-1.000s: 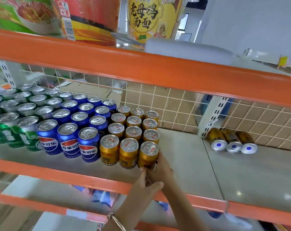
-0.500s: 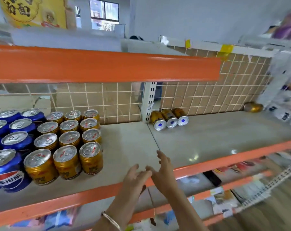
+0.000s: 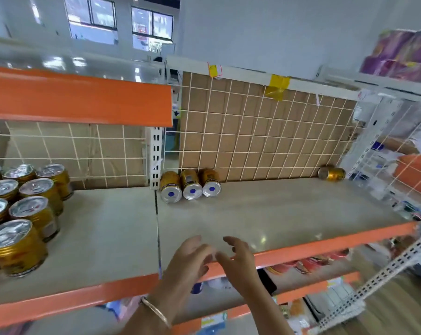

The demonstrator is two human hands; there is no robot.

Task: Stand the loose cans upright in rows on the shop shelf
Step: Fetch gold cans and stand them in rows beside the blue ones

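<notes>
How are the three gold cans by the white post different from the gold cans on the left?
The three cans lie on their sides, bases facing out; the left cans stand upright, lids up. The three form one line against the wire back; the left ones fill several rows. All are gold.

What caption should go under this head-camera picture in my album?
Left hand and right hand hover open over the shelf; three gold cans lie sideways at the back.
</notes>
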